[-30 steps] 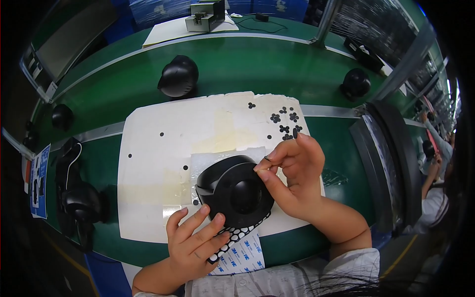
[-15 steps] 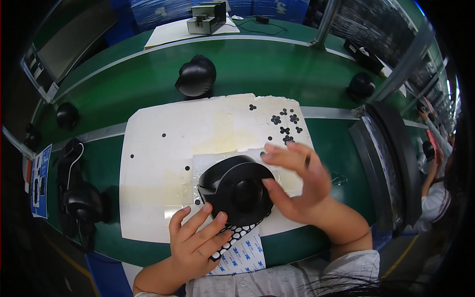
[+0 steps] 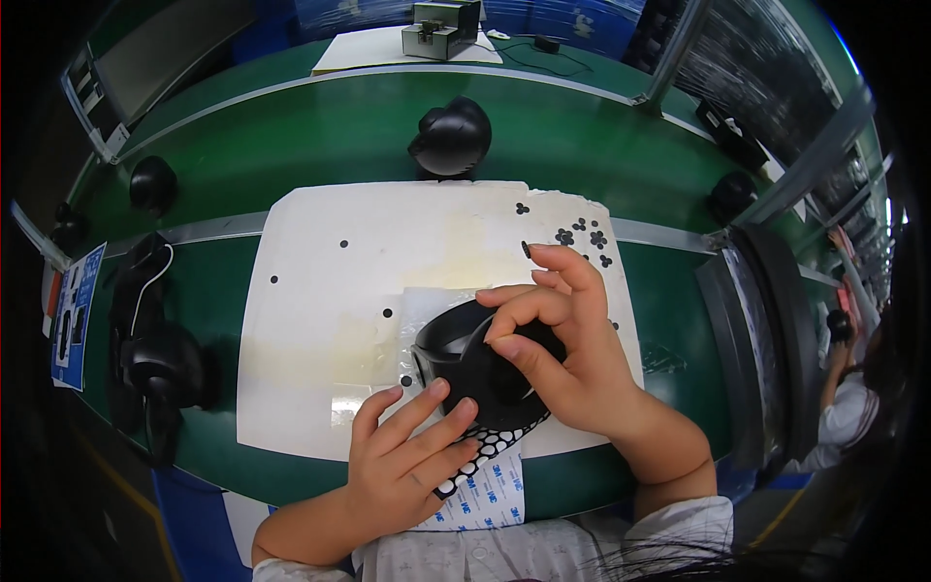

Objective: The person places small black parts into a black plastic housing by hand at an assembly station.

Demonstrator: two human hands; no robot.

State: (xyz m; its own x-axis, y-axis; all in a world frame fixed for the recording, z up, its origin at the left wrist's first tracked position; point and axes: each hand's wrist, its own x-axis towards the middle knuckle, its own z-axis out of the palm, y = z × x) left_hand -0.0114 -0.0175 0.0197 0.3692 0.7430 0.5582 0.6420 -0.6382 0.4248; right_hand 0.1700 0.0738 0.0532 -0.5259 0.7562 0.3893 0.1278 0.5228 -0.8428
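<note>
A glossy black moulded part (image 3: 448, 380) with a hollow, curved top stands near the middle of the white board (image 3: 310, 339). My left hand (image 3: 402, 466) has its fingers spread, the tips resting on the part's near left side. Above the part, my right hand (image 3: 572, 359) pinches thumb and forefinger together at its rim. What lies in that pinch is too small to make out. A small black disc (image 3: 527, 249) shows at the tip of another right finger. Below the part, partly under my left fingers, lies a black strip with white round spots (image 3: 475, 468).
Clusters of small black discs (image 3: 598, 239) lie at the board's far right. A sheet of blue-printed white backing paper (image 3: 497, 506) sits at the near edge. Rounded black parts (image 3: 451, 138) stand beyond the board. Long black curved pieces (image 3: 742, 359) are stacked at right; another person works beyond.
My right hand has gone from spread fingers beside the part to a thumb-and-forefinger pinch over its rim. My left hand stays against the part. The whole view has shifted slightly.
</note>
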